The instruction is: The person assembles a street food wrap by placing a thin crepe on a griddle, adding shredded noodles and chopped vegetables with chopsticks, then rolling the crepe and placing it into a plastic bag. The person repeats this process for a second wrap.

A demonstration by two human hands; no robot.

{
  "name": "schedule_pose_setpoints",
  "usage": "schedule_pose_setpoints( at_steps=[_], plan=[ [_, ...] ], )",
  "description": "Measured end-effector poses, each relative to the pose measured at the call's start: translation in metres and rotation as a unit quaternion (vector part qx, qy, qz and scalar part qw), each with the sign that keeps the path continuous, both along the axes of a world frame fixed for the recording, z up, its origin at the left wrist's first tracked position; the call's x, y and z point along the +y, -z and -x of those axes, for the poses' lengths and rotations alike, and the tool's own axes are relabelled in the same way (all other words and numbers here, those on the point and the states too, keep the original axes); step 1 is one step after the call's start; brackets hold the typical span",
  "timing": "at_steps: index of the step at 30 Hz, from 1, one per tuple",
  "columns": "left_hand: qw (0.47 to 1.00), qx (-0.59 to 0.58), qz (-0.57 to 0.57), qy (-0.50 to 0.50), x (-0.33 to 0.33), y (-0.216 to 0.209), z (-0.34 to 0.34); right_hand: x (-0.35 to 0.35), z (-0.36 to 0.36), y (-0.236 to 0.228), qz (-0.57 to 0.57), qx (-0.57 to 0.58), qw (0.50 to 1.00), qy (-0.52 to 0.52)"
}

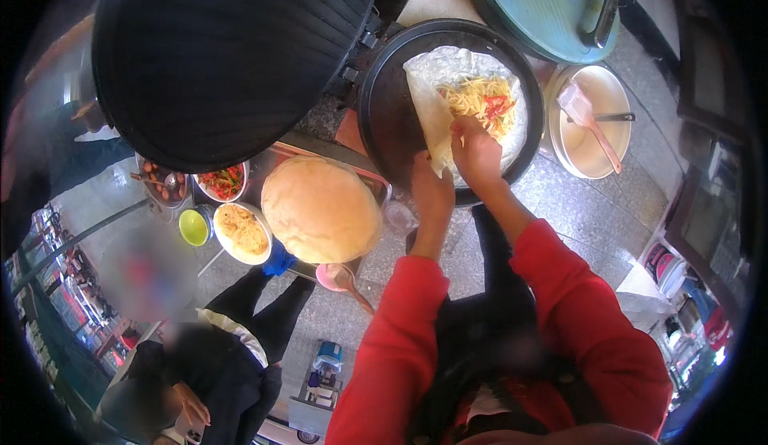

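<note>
A thin pale flatbread [428, 89] lies on a round black griddle [382, 109], its left side folded partway over a heap of yellow shreds [474, 97] with red pepper strips. My left hand [433, 189] pinches the flatbread at its near left edge. Beside it, my right hand [478, 151] is closed on the folded edge close to the filling, fingers bent and pressed together. The fingertips of both hands are partly hidden. Red sleeves cover both my forearms.
The griddle's black lid [232, 53] stands raised at left. A stack of round breads [322, 207] sits near bowls of shreds [243, 231] and chopped peppers [222, 181]. At right, a brush [588, 117] rests over a batter tub [620, 145]. A seated person [208, 373] is at lower left.
</note>
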State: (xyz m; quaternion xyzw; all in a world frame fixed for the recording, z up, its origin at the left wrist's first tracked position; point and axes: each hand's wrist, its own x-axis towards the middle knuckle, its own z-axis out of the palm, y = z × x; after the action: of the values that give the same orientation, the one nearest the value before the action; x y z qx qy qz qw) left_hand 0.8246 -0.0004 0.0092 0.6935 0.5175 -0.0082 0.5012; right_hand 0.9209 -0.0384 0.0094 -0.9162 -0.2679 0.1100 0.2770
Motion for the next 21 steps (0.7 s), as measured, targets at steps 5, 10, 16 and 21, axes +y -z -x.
schedule_pose_setpoints(
  at_steps=[5,10,16,21],
  plan=[
    [0.978,-0.010,-0.195,0.072,-0.012,0.004,0.012,-0.016,-0.008,-0.001,0.036,0.013,0.997,-0.071],
    [0.916,0.062,-0.276,0.286,-0.021,0.002,0.007,-0.068,-0.033,-0.008,0.065,0.037,0.981,-0.177],
    [0.904,0.049,-0.299,0.301,-0.020,0.026,0.024,-0.080,-0.026,0.004,0.096,-0.009,0.915,-0.393],
    [0.921,-0.003,-0.288,0.261,-0.030,0.033,0.015,-0.094,-0.035,0.052,0.078,-0.114,0.876,-0.463]
  ],
)
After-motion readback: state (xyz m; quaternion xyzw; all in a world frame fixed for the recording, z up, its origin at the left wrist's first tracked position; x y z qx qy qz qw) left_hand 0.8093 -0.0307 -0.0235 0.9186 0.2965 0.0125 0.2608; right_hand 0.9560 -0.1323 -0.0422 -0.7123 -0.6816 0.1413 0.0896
